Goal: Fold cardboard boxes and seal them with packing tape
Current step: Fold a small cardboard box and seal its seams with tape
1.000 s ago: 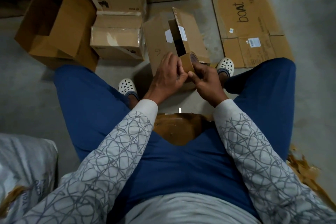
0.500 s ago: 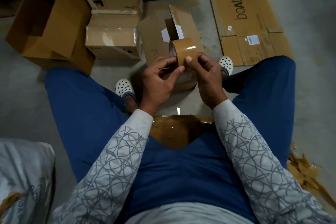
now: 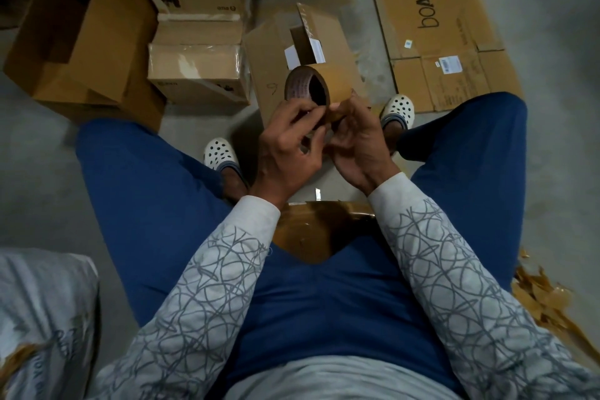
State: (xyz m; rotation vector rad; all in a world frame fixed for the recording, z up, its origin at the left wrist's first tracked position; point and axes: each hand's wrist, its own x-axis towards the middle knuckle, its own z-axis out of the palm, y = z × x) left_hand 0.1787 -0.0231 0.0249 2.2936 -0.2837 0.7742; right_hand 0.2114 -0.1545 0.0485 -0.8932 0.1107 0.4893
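I sit with my knees apart and hold a roll of brown packing tape (image 3: 328, 83) up in front of me, its hollow core turned toward the left. My left hand (image 3: 289, 149) and my right hand (image 3: 357, 140) both grip the lower edge of the roll, fingertips pinched close together on it. Behind the roll, between my feet, a small cardboard box (image 3: 276, 52) lies on the floor with one flap standing up. The top of another brown box (image 3: 311, 230) shows between my thighs, its surface glossy with tape.
Closed boxes are stacked at the back (image 3: 198, 71), with a large open box (image 3: 84, 42) to their left. A flattened "boat" carton (image 3: 435, 36) lies on the concrete at the right. Torn cardboard scraps (image 3: 548, 305) sit by my right hip, a grey sack (image 3: 42, 312) at left.
The roll has been turned in my hands: its flat tape face showed before, now its open core faces left. Both hands shifted to pinch the roll's lower edge.
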